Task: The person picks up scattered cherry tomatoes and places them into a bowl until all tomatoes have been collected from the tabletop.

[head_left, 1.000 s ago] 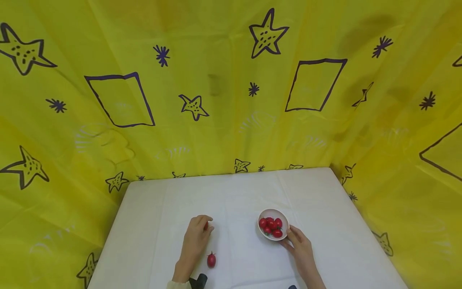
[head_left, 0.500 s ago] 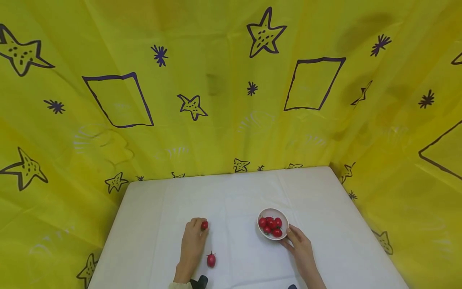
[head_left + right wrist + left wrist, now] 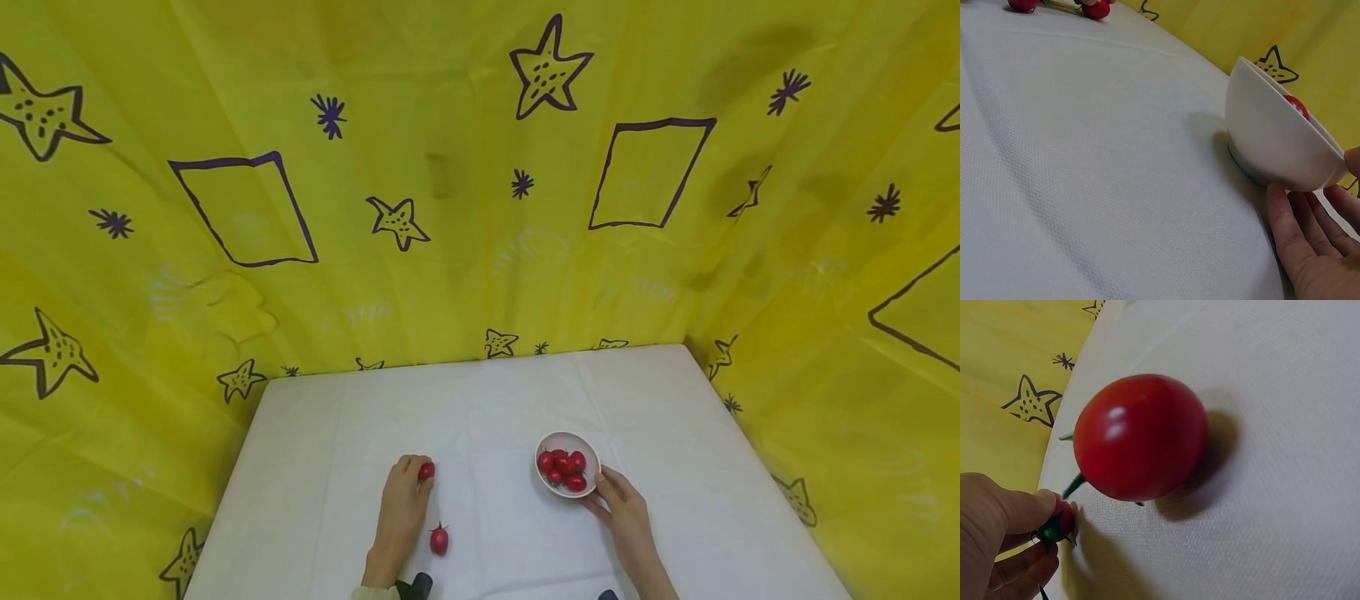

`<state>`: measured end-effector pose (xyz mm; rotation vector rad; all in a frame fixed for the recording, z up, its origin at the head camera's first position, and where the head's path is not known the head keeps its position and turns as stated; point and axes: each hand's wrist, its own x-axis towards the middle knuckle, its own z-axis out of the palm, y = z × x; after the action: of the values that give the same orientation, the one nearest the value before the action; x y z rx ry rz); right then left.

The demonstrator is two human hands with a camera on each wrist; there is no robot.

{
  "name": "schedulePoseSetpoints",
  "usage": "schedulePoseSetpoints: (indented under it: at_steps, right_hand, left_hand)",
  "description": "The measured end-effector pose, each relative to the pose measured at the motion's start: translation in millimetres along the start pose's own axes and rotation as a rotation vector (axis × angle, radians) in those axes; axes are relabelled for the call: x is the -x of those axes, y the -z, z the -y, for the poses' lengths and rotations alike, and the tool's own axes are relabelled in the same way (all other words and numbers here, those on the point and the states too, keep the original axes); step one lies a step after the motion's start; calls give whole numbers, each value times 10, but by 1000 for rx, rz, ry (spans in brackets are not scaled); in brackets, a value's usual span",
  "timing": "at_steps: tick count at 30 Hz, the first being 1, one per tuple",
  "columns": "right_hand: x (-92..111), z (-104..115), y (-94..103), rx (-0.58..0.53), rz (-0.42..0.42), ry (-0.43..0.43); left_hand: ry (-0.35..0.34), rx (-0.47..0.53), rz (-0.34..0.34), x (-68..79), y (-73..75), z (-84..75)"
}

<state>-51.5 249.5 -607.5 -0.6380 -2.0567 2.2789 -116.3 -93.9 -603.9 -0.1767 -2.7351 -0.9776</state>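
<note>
My left hand pinches a cherry tomato between thumb and fingertips, low over the white cloth. In the left wrist view its green calyx shows beside the thumb. A second cherry tomato, with a green stem, lies on the cloth nearer to me, right of the left wrist; it looms large in the left wrist view. On the right, my right hand holds a small white bowl, thumb at the rim and fingers under its side. Several cherry tomatoes lie in the bowl.
A white cloth covers the table. Yellow curtains with drawn stars and frames enclose it at the back and sides. Near the front edge, a dark piece sits by the left wrist.
My left hand has drawn slightly left and toward me, and the tomato in its fingertips shows more clearly. My right hand and the bowl have stayed in place.
</note>
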Motion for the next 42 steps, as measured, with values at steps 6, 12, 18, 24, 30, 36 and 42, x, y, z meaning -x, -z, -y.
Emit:
schedulePoseSetpoints:
  at_steps: [6, 12, 18, 24, 30, 36, 42]
  right_hand:
    - [-5, 1, 4, 1, -1, -15]
    - [-2, 7, 6, 6, 1, -31]
    - [-6, 0, 5, 1, -5, -26]
    - [-3, 8, 0, 2, -9, -27]
    - [1, 18, -2, -4, -6, -28]
    - [3, 9, 11, 34, 1, -42]
    - [7, 10, 18, 40, 6, -43]
  left_hand:
    - [-24, 8, -12, -1, -22, -8]
    - [-14, 33, 10, 8, -6, -82]
    - [-19, 34, -11, 6, -37, -111]
    - [-21, 46, -11, 1, -66, -112]
    - [4, 55, 16, 6, -83, -102]
    - [14, 63, 40, -4, -93, -116]
    - [0, 83, 40, -22, -111, -156]
